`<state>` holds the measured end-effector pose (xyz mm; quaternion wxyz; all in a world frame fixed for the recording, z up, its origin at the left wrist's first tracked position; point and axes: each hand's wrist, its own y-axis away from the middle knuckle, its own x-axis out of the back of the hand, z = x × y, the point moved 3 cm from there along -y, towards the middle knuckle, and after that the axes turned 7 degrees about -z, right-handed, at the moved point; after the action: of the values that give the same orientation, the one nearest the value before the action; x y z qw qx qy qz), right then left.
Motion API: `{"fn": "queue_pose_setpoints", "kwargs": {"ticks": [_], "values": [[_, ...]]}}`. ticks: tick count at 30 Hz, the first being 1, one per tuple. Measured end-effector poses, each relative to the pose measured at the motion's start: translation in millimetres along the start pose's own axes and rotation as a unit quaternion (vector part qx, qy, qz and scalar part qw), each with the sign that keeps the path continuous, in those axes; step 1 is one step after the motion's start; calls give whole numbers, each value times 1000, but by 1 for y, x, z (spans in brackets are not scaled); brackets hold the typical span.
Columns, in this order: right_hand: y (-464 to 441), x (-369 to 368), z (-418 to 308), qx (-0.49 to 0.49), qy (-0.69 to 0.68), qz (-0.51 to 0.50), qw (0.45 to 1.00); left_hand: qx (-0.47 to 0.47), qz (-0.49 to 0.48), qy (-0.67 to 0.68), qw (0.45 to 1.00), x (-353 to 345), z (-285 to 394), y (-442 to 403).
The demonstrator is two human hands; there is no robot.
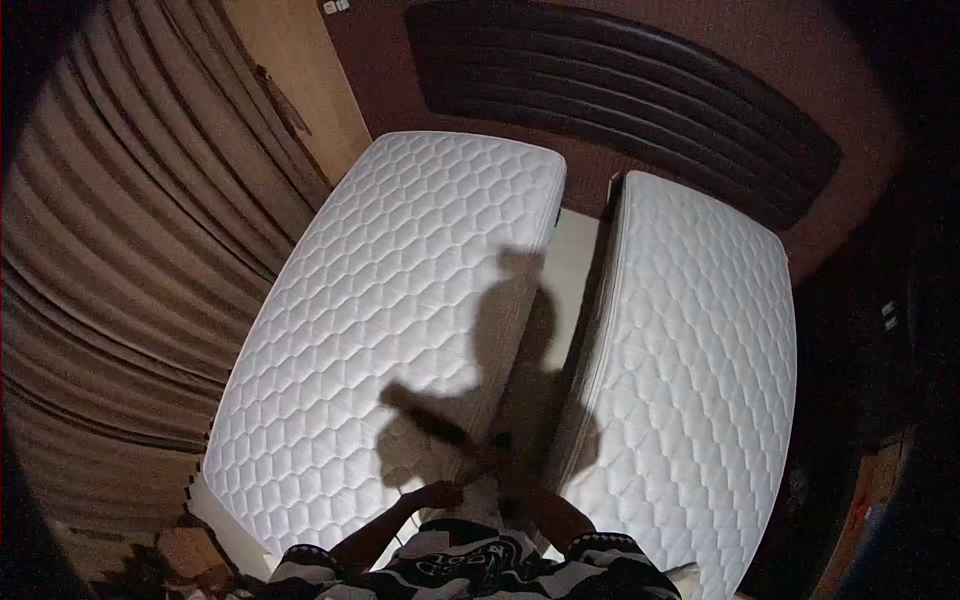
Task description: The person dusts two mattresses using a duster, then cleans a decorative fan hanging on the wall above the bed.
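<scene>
Near the lower edge of the head view, my left hand [437, 495] is closed, with its fingers curled in toward my body's middle. Close beside it, my right hand [518, 485] lies in deep shadow and also looks closed. Between them is a pale, elongated thing [482, 498], with a small dark part [501, 440] above it; I cannot make out its kind. A thin white cord [408, 512] hangs by my left wrist. In front of me is a white quilted mattress [400, 270] on the left, and a second white quilted mattress [700, 350] on the right.
A narrow gap with pale floor [575, 260] separates the mattresses. My shadow falls over both. A dark padded headboard [620, 90] is on the far wall. Brown curtains [130, 220] hang along the left side. Wall sockets [889, 315] show at right.
</scene>
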<state>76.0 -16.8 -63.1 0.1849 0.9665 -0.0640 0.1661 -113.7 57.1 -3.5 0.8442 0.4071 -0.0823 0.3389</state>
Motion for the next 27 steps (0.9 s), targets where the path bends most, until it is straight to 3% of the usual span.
{"fn": "queue_pose_setpoints", "kwargs": {"ticks": [4, 7, 8, 9, 11, 13, 15, 19, 21, 22, 23, 25, 26, 27], "values": [[-16, 25, 0, -14, -17, -26, 999, -76, 105, 96, 987, 39, -13, -9], [-32, 55, 3, -30, -28, -20, 999, -27, 108, 181, 977, 68, -9, -1], [-38, 65, 0, -30, -25, -17, 999, -52, 78, 271, 958, 55, -32, -13], [-40, 69, -1, -33, -32, -18, 999, -54, 75, 270, 958, 48, -48, -18], [-41, 75, -3, -36, -39, -14, 998, -204, 184, 381, 883, 53, -55, -17], [-43, 78, -5, -36, -49, -12, 998, -110, 150, 295, 937, 61, -65, -18], [-45, 87, -8, -38, -64, -3, 997, -81, 167, 92, 978, 81, -69, -19], [-52, 111, -11, -45, -103, 29, 993, -98, 215, 154, 959, 111, -82, -1], [-56, 130, -16, -47, -126, 56, 989, -115, 298, 28, 947, 128, -82, 10], [-57, 141, -18, -48, -138, 74, 987, -33, 223, 133, 965, 131, -85, 12], [-57, 151, -21, -49, -150, 90, 983, -41, 216, 133, 966, 137, -83, 7], [-58, 172, -26, -52, -178, 121, 975, 55, 138, 0, 989, 143, -89, -6], [-59, 181, -30, -52, -193, 136, 970, -185, 374, 6, 909, 132, -107, -17], [-60, 189, -30, -54, -202, 151, 966, -188, 369, 6, 910, 140, -114, -26]]}}
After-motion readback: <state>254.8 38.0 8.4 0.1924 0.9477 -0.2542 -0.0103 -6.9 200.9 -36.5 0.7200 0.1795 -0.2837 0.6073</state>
